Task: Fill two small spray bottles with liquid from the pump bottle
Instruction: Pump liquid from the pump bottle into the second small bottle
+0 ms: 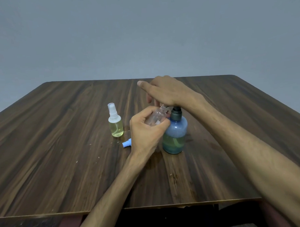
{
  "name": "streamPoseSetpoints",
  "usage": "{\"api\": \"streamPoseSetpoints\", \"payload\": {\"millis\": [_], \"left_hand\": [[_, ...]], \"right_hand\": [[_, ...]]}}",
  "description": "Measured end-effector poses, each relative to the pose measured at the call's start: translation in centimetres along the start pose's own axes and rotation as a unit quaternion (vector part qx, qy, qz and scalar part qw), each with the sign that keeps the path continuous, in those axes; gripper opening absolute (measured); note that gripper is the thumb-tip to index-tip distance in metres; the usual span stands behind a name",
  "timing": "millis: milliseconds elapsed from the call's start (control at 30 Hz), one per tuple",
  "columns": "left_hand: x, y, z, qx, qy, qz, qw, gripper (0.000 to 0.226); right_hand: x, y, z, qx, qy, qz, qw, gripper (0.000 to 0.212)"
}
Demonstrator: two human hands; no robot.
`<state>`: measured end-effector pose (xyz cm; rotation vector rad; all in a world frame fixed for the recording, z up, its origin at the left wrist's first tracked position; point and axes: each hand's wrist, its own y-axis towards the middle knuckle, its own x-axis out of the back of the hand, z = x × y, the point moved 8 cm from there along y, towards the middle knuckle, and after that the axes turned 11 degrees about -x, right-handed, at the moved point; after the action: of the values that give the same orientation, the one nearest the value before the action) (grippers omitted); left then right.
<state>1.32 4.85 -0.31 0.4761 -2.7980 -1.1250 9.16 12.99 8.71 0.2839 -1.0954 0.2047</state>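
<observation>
A blue translucent pump bottle (175,134) stands upright near the table's middle, part full of liquid. My right hand (167,92) rests palm down on its dark pump head, fingers spread. My left hand (145,130) grips a clear small spray bottle (156,116), uncapped and tilted, its mouth up against the pump's nozzle. A second small spray bottle (115,124) with a white sprayer top stands to the left, filled with yellowish liquid. A blue sprayer cap (126,143) lies on the table beside my left hand.
The dark wooden table (62,150) has small pale crumbs scattered on its left half. A plain grey wall stands behind it. The table's near edge runs across the lower view, with dark floor below.
</observation>
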Motion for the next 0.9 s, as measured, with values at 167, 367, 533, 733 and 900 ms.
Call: {"api": "streamPoseSetpoints", "payload": {"millis": [167, 367, 533, 733, 900], "left_hand": [[0.0, -0.1, 0.0, -0.003, 0.004, 0.004, 1.000, 0.026], [0.2, -0.2, 0.0, -0.005, 0.010, 0.003, 1.000, 0.023], [0.0, -0.1, 0.0, 0.007, -0.010, 0.000, 1.000, 0.020], [0.2, 0.0, 0.0, 0.002, -0.004, -0.002, 1.000, 0.022], [0.2, -0.1, 0.0, 0.003, 0.001, 0.003, 1.000, 0.026]], "right_hand": [[-0.2, 0.3, -0.6, -0.013, 0.028, 0.010, 0.999, 0.076], [0.1, 0.1, 0.0, 0.008, 0.033, -0.014, 0.999, 0.074], [-0.4, 0.2, 0.0, 0.004, 0.007, 0.018, 1.000, 0.066], [-0.8, 0.2, -0.2, -0.012, -0.018, 0.037, 0.999, 0.061], [0.7, 0.0, 0.6, 0.007, -0.020, -0.014, 1.000, 0.057]]}}
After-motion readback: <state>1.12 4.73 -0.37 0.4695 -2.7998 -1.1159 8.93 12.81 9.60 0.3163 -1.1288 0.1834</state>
